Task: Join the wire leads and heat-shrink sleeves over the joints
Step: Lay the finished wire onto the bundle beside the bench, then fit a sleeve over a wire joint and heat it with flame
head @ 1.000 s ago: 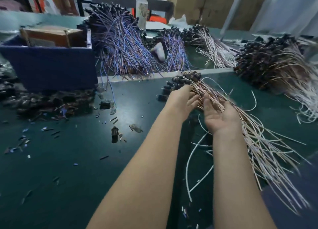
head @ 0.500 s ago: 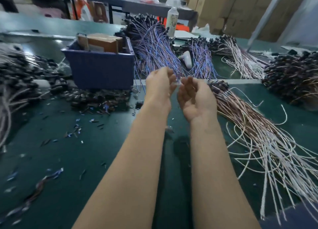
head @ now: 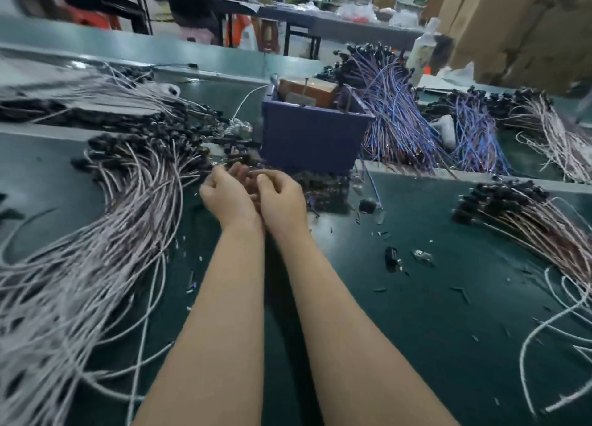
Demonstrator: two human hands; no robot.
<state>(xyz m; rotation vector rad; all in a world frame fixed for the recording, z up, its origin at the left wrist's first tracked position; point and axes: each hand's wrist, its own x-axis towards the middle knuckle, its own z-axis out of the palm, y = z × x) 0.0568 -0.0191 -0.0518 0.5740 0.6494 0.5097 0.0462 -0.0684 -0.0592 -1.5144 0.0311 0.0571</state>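
Left hand (head: 228, 198), right hand (head: 282, 198) together mid frame, fingers curled; cannot tell what held. Likely joining step; next: line up two wire leads (head: 137, 211) neatly.

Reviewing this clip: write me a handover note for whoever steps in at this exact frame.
Left hand: in front of the blue bin, fingers loosely curled; grip unclear in the blur.
Right hand: close beside it, fingers curled; anything pinched is too small to make out.
Things: left white-lead bundle and right white-lead bundle lie on the green mat; blue-wire bundles beside the bin; black bits scattered.
Done: no finished joint can be told apart.
Left: join leads, shrink sleeves.
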